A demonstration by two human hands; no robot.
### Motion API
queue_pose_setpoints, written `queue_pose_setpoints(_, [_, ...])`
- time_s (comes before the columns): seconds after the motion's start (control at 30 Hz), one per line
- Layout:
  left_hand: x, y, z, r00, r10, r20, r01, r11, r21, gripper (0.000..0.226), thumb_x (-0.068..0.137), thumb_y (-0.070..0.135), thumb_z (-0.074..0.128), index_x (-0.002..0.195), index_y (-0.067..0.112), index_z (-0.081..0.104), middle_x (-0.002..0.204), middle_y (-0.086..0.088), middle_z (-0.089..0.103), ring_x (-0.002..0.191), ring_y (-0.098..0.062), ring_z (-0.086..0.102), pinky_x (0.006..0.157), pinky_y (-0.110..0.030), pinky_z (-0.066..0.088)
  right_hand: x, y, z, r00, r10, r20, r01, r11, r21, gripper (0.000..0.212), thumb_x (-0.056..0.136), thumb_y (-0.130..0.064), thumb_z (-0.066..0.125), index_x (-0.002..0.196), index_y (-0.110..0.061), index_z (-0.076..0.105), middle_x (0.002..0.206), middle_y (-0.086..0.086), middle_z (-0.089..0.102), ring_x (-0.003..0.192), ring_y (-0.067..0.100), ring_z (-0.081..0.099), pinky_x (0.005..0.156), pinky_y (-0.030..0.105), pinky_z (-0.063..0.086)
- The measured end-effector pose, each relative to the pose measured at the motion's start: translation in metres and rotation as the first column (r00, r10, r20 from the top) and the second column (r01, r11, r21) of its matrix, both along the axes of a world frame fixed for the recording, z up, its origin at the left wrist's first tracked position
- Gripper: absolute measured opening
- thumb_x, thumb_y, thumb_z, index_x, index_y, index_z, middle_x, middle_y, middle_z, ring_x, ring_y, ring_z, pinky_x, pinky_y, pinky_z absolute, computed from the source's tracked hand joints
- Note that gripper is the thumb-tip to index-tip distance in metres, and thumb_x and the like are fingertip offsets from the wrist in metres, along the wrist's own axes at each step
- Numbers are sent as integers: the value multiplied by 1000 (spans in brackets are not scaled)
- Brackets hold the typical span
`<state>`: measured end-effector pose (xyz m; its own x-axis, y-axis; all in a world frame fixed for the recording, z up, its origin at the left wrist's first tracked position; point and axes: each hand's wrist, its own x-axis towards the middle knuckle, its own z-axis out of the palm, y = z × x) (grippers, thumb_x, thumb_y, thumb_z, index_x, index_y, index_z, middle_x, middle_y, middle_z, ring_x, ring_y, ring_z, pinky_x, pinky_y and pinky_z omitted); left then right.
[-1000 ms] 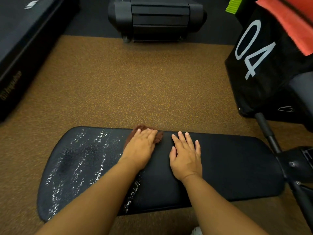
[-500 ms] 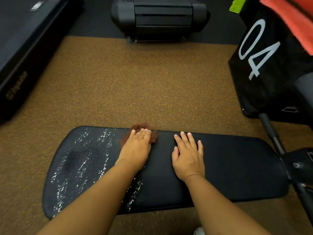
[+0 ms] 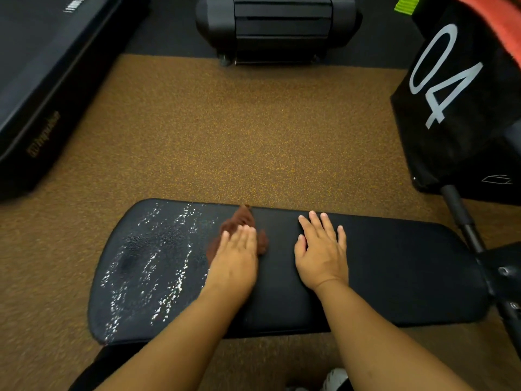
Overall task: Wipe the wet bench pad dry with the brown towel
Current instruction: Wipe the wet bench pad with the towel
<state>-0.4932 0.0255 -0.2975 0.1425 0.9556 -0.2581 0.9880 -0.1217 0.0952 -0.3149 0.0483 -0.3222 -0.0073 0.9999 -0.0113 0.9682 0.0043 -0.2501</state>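
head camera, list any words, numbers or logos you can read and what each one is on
"04", large white digits on the black cloth hanging at the right.
Gold brand lettering on the side of the black platform at the left: too blurred to read.
White striped mark on top of that platform: no letters legible.
Small white outline logo low on the black cloth: a shape, no text.

A brown speckled floor mat (image 3: 253, 142) fills the middle of the view. Beyond it stands a black machine (image 3: 277, 26), and a long black platform (image 3: 42, 80) with faint gold lettering runs along the left. At right hangs a black cloth (image 3: 462, 108) marked "04" in white, under an orange cloth (image 3: 499, 26).
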Motion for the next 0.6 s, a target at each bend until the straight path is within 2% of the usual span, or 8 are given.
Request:
queue_pose_setpoints(0.1, [0,10,3,996,70,-51,-69,997,29,55,101,20,22,151,4,5,161,-11,9,149,-23,6,119,-41,0,0,1,0,1000,11,4,-11,1000,-15,48,97,-33,29,145,-28,33,156,-5,23,145,14,6,117,45,0])
queue_pose_setpoints(0.13, [4,7,5,999,39,-33,-38,999,20,56,101,21,23,151,4,6,160,-12,10,149,-24,6,119,-41,0,0,1,0,1000,15,-9,-15,1000,-15,47,98,-32,31,145,-27,33,156,-5,23,145,14,6,117,45,-1])
queue_pose_setpoints(0.23, [16,-14,8,980,-199,8,199,979,-43,58,100,23,26,152,6,6,161,-11,9,149,-22,4,119,-38,-3,1,-3,2,994,47,-99,-45,999,26,46,97,-26,33,142,-23,39,152,-3,33,145,14,12,118,44,-1])
queue_pose_setpoints(0.3, [11,-25,5,967,-254,7,254,966,-51,59,100,22,27,152,8,4,161,-9,7,149,-21,3,119,-37,-4,-2,-12,5,989,71,-132,-58,993,101,48,93,-28,33,138,-20,45,148,-2,40,143,15,19,118,44,3])
queue_pose_setpoints(0.37, [0,-24,6,993,-113,42,113,993,-14,60,99,25,30,152,6,6,161,-10,9,149,-21,5,119,-38,-1,-7,-27,8,989,79,-127,-61,989,133,50,91,-32,31,137,-19,47,148,-1,41,143,17,21,118,43,6])
queue_pose_setpoints(0.47, [-10,-6,8,975,202,96,-205,979,21,63,99,31,32,150,3,10,159,-14,14,148,-25,9,119,-41,3,-18,-50,5,993,70,-91,-68,997,23,58,92,-38,20,145,-19,34,155,-2,26,145,17,9,117,42,1])
queue_pose_setpoints(0.53, [-9,5,8,974,205,93,-209,977,32,59,99,30,32,149,4,17,157,-15,20,146,-27,16,118,-43,8,-20,-56,-2,997,63,-41,-65,997,-34,65,90,-41,6,149,-20,23,158,-3,15,146,15,0,117,41,-4])
queue_pose_setpoints(0.6, [-2,2,8,991,38,127,-47,996,76,52,97,21,33,146,6,25,154,-14,29,143,-26,24,117,-38,11,-20,-56,-4,998,56,-18,-57,997,-54,64,90,-40,7,150,-20,19,159,-4,11,146,14,-4,117,41,-6])
